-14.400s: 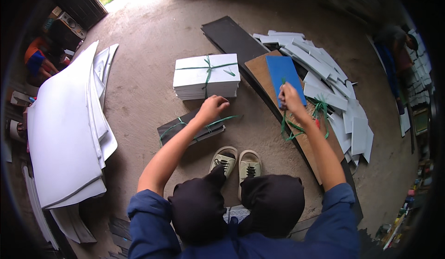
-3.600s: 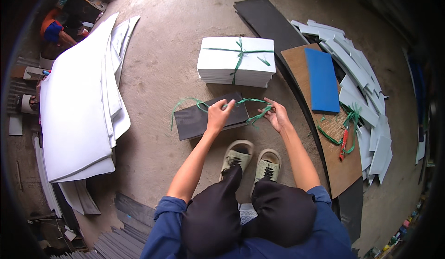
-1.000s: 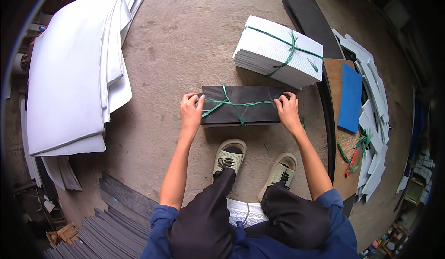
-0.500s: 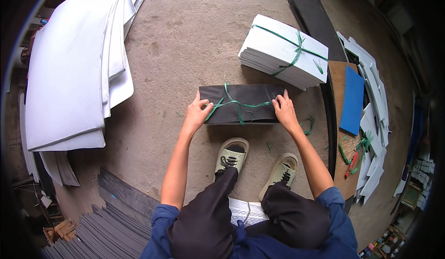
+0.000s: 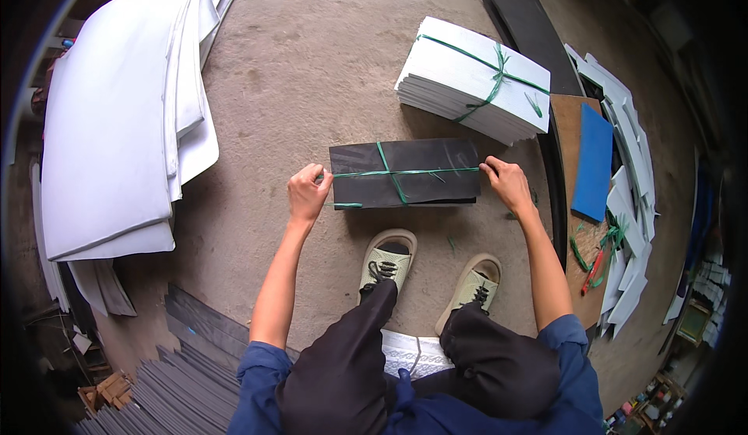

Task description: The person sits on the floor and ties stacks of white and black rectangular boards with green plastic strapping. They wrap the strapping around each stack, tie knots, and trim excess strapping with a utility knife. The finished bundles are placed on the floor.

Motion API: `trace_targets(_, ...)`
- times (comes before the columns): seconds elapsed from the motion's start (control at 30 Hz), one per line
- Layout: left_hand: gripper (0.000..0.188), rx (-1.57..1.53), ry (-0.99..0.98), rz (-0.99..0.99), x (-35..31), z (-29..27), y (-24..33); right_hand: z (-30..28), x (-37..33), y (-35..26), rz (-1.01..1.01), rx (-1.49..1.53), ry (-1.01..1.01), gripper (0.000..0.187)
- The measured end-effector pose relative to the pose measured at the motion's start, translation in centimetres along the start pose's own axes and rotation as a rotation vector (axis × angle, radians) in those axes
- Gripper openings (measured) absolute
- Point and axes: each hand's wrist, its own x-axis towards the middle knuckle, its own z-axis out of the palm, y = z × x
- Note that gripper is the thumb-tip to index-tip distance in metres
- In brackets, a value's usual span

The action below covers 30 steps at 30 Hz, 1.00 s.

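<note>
In front of my feet a stack of black rectangular sheets lies flat on the floor. Green plastic twine runs lengthwise across its top and crosses a second strand near the middle. My left hand is closed on the twine just off the stack's left end. Beyond the right end, my right hand pinches the same lengthwise twine. Between the two hands the strand looks straight and taut. A short green tail lies over the stack's near left corner.
Beyond the stack to the right sits a bundle of white sheets tied with green twine. Farther right are a brown board, a blue slab and a red-handled tool. Large white sheets pile up left; grey strips lie lower left.
Both hands have moved outward from the stack's top to just past its ends. The lengthwise twine, loose and curved before, is now pulled straight.
</note>
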Motion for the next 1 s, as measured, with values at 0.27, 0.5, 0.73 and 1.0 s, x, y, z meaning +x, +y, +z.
trace_targets(0.27,0.025,-0.009,-0.113,-0.098,0.0,1.1,-3.3,1.9,0.1,1.6,-0.059,-0.039,0.008,0.021)
trace_targets(0.5,0.019,0.007,-0.018,-0.143,-0.8,1.2,-2.7,2.0,0.3,4.0,-0.154,0.263,0.069,0.02)
trace_targets(0.73,0.033,0.158,-0.156,-0.263,1.1,3.8,5.8,1.6,-1.1,0.4,0.083,0.616,0.051,0.02)
trace_targets(1.0,0.049,0.424,-0.334,-0.311,5.4,7.4,8.7,6.6,1.5,2.0,0.014,0.395,0.091,0.061)
